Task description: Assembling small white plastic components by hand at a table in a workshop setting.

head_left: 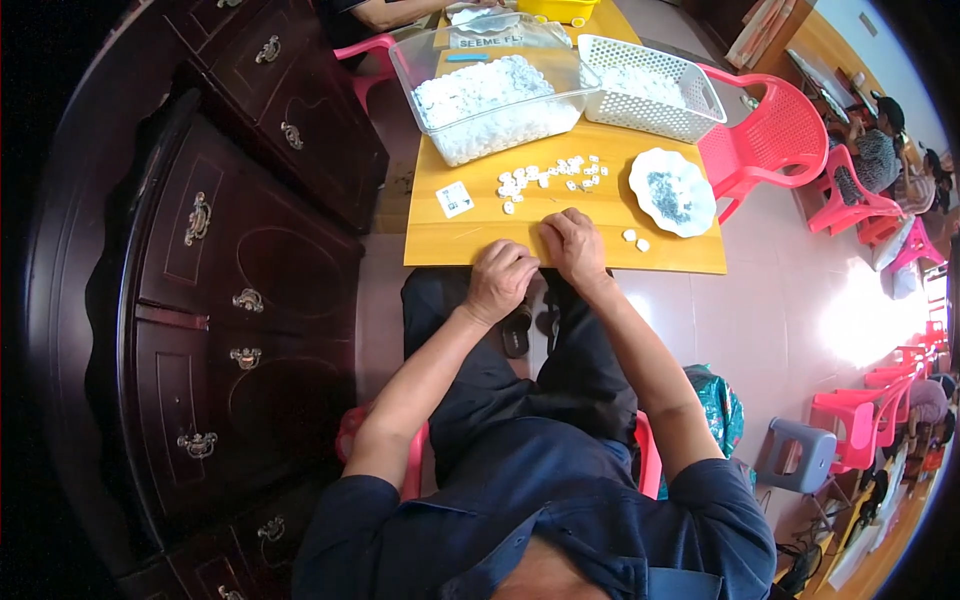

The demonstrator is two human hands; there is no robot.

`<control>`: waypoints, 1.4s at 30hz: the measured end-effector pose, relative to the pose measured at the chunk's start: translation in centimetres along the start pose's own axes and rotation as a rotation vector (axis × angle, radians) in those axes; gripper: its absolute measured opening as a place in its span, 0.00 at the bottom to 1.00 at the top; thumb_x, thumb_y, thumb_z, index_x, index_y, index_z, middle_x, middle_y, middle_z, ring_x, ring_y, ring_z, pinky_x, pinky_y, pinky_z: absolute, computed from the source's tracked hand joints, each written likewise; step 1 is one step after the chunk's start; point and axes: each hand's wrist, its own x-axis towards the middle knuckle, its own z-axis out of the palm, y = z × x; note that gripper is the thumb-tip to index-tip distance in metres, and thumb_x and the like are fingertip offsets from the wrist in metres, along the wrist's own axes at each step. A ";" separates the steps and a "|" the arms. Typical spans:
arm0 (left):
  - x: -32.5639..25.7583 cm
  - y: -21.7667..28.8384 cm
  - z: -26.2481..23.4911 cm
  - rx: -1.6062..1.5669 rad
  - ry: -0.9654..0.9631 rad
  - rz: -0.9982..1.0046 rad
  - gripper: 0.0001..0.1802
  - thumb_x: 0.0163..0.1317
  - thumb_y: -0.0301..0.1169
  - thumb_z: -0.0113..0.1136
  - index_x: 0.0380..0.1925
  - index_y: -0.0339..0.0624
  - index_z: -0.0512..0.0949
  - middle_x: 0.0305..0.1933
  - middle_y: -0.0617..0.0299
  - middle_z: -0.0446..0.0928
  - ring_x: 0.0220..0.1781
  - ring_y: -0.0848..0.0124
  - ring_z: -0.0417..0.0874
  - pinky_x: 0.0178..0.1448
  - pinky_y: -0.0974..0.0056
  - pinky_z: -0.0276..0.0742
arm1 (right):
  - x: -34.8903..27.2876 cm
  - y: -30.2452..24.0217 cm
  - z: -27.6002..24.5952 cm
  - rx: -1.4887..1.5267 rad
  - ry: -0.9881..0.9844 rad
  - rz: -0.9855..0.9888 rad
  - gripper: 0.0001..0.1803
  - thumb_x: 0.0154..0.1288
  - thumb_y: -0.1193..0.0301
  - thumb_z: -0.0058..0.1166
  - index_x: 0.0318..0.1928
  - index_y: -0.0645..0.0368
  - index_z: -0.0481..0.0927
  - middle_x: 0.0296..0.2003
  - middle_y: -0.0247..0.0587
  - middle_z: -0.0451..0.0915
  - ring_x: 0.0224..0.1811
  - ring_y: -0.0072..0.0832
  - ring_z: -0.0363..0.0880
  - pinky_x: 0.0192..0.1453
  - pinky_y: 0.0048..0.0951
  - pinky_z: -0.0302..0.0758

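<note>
My left fingers and right fingers curl nearly closed at the near edge of the yellow wooden surface, any held item indiscernible, with small white plastic pieces at 12 o'clock and a scalloped white plate at 2 o'clock, apparently for short reach.

Room, apparently domestic, looking like a small workshop: dark cabinets with ornate handles are lining the left; pink plastic chairs are standing about; people are sitting at wooden tables; a tub of white pieces is occupying one.
</note>
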 end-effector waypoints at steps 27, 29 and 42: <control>-3.3 1.7 -2.6 -0.826 0.163 -0.748 0.03 0.68 0.19 0.59 0.40 0.36 0.77 0.34 0.70 0.77 0.33 0.83 0.77 0.40 0.76 0.75 | 0.3 -0.8 -0.9 0.043 -0.045 0.130 0.07 0.62 0.72 0.61 0.36 0.60 0.77 0.31 0.48 0.81 0.35 0.45 0.82 0.40 0.41 0.78; -3.1 2.1 -3.0 -0.822 0.144 -0.747 0.04 0.67 0.18 0.58 0.40 0.35 0.77 0.35 0.69 0.77 0.34 0.83 0.77 0.40 0.76 0.75 | -0.5 -1.8 -1.8 0.109 -0.006 0.129 0.07 0.64 0.73 0.61 0.36 0.61 0.76 0.30 0.45 0.81 0.33 0.39 0.82 0.38 0.37 0.77; -2.2 7.6 -1.6 -0.786 -0.049 -0.631 0.05 0.65 0.18 0.58 0.39 0.36 0.80 0.31 0.75 0.75 0.30 0.89 0.72 0.33 0.79 0.67 | -8.7 -6.5 -5.6 1.215 -0.039 0.747 0.06 0.75 0.71 0.54 0.46 0.60 0.79 0.30 0.27 0.77 0.28 0.14 0.72 0.34 0.17 0.70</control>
